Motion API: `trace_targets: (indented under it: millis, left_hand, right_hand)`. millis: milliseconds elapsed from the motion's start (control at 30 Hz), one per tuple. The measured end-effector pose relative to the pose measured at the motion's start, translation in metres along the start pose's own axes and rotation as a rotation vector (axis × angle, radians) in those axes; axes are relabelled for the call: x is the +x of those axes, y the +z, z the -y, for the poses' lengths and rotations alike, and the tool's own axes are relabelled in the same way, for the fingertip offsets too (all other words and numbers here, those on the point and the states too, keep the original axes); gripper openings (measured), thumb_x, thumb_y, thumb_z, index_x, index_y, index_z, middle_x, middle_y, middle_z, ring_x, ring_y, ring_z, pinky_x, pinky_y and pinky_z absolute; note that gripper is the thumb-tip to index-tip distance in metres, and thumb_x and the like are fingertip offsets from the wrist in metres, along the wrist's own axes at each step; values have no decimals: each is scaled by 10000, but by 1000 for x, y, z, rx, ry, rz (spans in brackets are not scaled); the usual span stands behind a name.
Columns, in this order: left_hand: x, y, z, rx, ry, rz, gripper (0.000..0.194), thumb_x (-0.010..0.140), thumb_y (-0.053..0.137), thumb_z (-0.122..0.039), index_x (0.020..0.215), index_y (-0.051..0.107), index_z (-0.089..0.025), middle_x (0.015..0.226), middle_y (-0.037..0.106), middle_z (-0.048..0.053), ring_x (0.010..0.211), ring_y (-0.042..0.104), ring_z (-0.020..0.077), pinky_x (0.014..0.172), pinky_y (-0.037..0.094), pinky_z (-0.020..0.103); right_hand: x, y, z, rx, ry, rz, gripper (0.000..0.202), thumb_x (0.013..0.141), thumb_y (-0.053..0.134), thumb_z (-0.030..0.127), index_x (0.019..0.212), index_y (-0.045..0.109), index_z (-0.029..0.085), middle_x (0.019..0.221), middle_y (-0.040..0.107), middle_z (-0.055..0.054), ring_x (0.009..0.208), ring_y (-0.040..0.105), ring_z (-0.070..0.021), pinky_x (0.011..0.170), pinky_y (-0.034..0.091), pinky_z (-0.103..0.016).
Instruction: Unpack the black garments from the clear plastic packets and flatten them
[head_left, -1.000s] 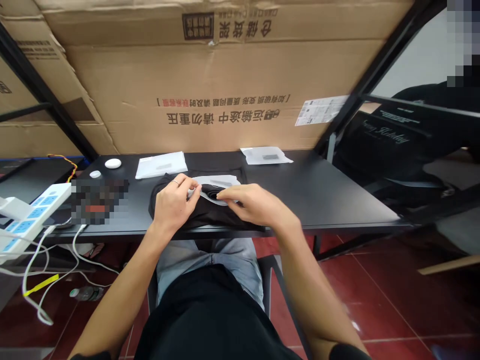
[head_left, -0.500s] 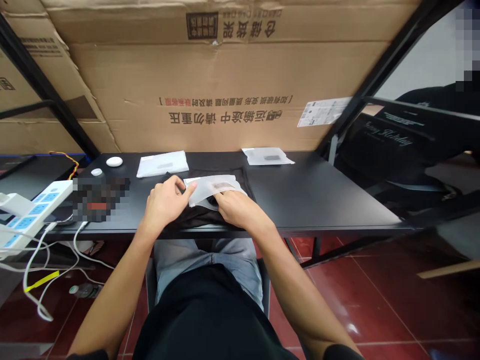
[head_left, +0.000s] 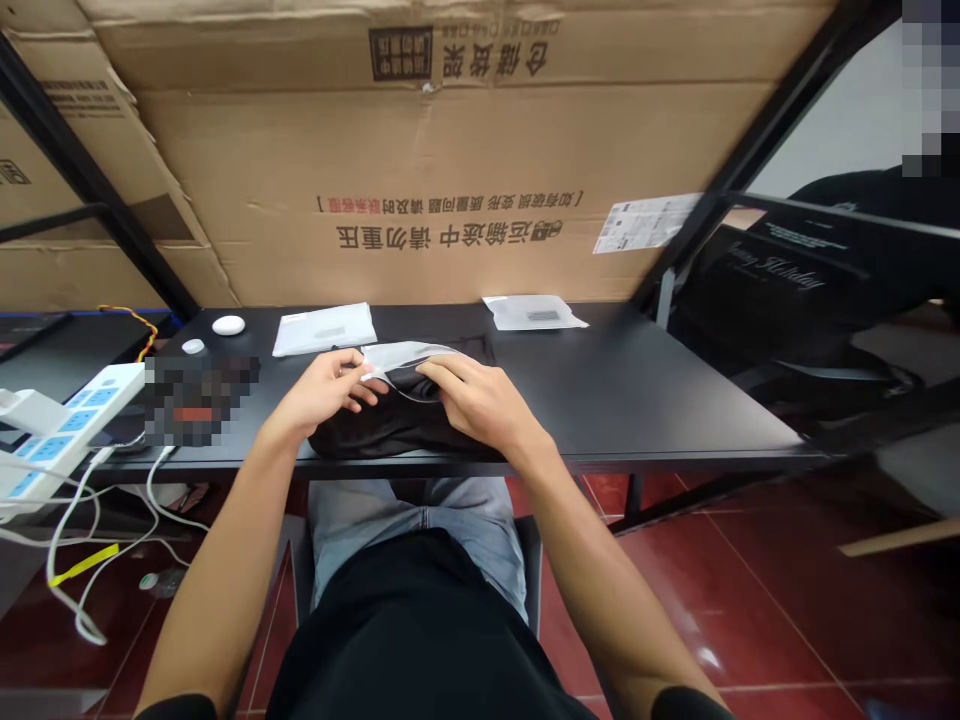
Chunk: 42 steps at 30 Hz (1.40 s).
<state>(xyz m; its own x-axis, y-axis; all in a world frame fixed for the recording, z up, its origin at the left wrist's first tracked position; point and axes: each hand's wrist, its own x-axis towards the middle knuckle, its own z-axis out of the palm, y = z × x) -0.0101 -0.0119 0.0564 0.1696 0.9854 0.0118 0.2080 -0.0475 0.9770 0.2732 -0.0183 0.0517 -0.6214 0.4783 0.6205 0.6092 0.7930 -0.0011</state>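
Observation:
A folded black garment (head_left: 390,425) lies at the near edge of the black table (head_left: 637,390). Over its far end sits a clear plastic bag (head_left: 405,355) with its mouth held apart. My left hand (head_left: 326,390) pinches the bag's left edge. My right hand (head_left: 480,400) grips the bag's right side and rests on the garment, whose far end lies in the bag's mouth.
Two flat clear bags (head_left: 324,328) (head_left: 534,312) lie at the back of the table, with two small white discs (head_left: 228,324) at the left. A white power strip (head_left: 52,430) with cables hangs at the left. Large cardboard boxes (head_left: 450,150) stand behind. Another person in black sits at the right.
The bag has been lifted and its mouth opened over the garment's far end. My right hand moved up from the garment's near side onto the bag.

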Motion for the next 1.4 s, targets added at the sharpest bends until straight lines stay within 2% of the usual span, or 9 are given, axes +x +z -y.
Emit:
trace_targets:
  millis: [167,267,467,667,800,933,1033,1133,1400]
  left_hand:
    - [24,-46,-12,-116,95,-126,435,805,944,-510,972,678,-209,1058,807,65,953,826,250,830,705,388]
    - [49,-77,-12,-180,134,-247,342,816,924,-381,934,663,-193,1024,771,43,937,811,222,919,720,452]
    - [86,-113,7,-196,42,-646,175,965,717,-126,919,560,-189,944,675,12,821,790,149,907,719,406]
    - [87,-116,28,-40,-86,-709,168,967,701,-103,885,573,-175,824,621,19,730,772,196,790,687,392]
    - [84,-125,30,461,-191,-733,66,946,712,-209,961,652,-187,816,710,77,976,802,313,978,638,489]
    - [74,-129,25,906,-149,-799,294,932,738,-397,1115,687,-173,1266,759,257,1336,676,448,1166,500,639]
    - [63,-115,14,984,-103,-770,382,951,721,-472,1202,703,-184,1426,703,273,1327,666,459,1139,506,645]
    - [54,-85,-7,990,27,-672,314,990,684,-457,1195,723,-223,1290,786,173,1271,700,395,1105,532,542]
    - [31,39,-50,884,305,-160,207,1016,708,-440,1083,767,-253,1042,831,72,950,752,280,899,545,392]
  right_hand:
    - [-6,-3,-12,288,-195,-478,506,977,544,28,1390,647,302,1346,800,-91,1256,784,-254,1039,677,-455]
    - [-7,-4,-20,341,-155,-597,528,908,569,31,1346,645,315,1335,803,-81,1238,793,-267,1051,676,-501]
    - [-17,-6,-40,217,35,-560,520,828,554,21,1261,672,285,1322,813,-90,1245,793,-279,1071,653,-485]
    - [-28,-13,-52,155,336,-382,429,877,575,94,1240,724,267,1350,808,-129,1354,742,-333,1190,581,-552]
    - [-32,-20,-63,151,360,-362,398,882,605,124,1209,768,281,1345,810,-107,1340,741,-336,1198,577,-564]
    - [-35,-23,-74,116,270,-309,367,906,598,94,1123,808,304,1289,813,-79,1311,718,-324,1183,569,-562]
    - [-35,-18,-77,85,264,-265,384,916,601,77,1127,822,309,1254,783,-84,1192,720,-306,1088,600,-509]
    - [-34,-11,-76,81,328,-220,436,897,561,39,1157,813,281,1264,731,-98,1082,726,-264,976,613,-414]
    - [-41,-28,-88,241,333,233,452,775,552,-4,1093,791,212,1140,775,-72,991,743,-228,942,604,-345]
